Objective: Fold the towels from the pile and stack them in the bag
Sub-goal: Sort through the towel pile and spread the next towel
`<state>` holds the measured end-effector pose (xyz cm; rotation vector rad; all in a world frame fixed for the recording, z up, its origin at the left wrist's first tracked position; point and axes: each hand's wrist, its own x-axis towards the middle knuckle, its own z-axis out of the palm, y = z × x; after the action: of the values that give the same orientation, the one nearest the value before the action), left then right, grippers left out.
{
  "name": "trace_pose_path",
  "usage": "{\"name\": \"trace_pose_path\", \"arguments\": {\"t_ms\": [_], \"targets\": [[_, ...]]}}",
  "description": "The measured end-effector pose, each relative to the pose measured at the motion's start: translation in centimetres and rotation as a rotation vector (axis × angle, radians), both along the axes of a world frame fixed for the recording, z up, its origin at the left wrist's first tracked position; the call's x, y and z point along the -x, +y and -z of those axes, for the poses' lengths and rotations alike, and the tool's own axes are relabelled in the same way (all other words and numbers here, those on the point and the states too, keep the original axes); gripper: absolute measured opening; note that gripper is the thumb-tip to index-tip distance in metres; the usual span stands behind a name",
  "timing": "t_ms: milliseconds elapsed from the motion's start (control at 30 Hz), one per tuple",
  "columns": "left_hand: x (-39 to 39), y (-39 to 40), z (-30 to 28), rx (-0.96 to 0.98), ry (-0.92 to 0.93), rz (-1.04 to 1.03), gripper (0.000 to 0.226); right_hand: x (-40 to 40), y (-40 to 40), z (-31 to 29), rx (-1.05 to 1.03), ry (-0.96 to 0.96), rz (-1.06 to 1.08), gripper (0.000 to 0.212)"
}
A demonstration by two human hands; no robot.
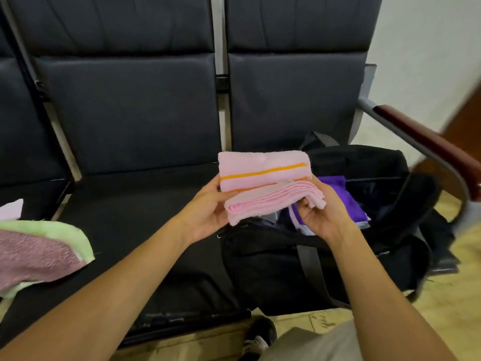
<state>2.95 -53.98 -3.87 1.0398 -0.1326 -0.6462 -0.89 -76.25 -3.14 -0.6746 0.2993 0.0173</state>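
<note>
At the far left, a pile of loose towels point(39, 252), a fuzzy mauve one lying on a pale green one, rests on the black padded bench seat point(135, 220). A pale pink cloth corner point(11, 209) shows just beyond it at the frame edge. Moving right, the left hand point(208, 214) grips the left end of a folded pink terry towel with an orange stripe point(265, 183), thumb on top and fingers curled underneath. The towel is held in the air above the near left part of the bag's opening, its long axis running left to right, the stacked folded edges facing the person. The right hand point(321, 214) pinches the towel's right end, fingers curled round the layered folds. Below and to the right sits an open black fabric duffel bag point(273, 259) on the seat, with a folded purple cloth point(346, 201) inside. A wooden-topped metal armrest point(426, 144) stands at the far right.
</note>
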Motion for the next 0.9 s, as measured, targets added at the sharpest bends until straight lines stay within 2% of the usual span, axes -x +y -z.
{"name": "trace_pose_path", "arguments": {"t_ms": [400, 533, 600, 667, 767, 833, 900], "targets": [[-3.2, -10.6, 3.3, -0.095, -0.001, 0.018, 0.05, -1.3, -8.4, 1.5, 0.05, 0.053, 0.099, 0.064], [-4.3, -13.0, 4.4, -0.144, -0.003, 0.015, 0.054, -2.0, -10.6, 2.6, 0.031, 0.133, 0.164, 0.059], [-4.6, -13.8, 4.7, -0.164, -0.012, 0.004, 0.054, -2.4, -11.2, 3.3, -0.002, 0.169, 0.198, 0.049], [-4.8, -14.5, 5.1, -0.19, -0.017, -0.014, 0.054, -2.9, -11.8, 4.3, 0.08, 0.19, 0.22, 0.04], [-5.5, -15.4, 5.8, -0.246, -0.05, -0.014, 0.057, -3.7, -12.3, 5.4, 0.249, 0.151, 0.254, 0.037], [-6.0, -15.9, 6.4, -0.281, -0.078, -0.021, 0.061, -4.0, -12.5, 5.7, 0.278, 0.114, 0.223, 0.034], [-6.3, -16.3, 6.9, -0.329, -0.115, -0.027, 0.063, -4.3, -13.2, 6.2, 0.279, 0.141, 0.196, 0.02]]}}
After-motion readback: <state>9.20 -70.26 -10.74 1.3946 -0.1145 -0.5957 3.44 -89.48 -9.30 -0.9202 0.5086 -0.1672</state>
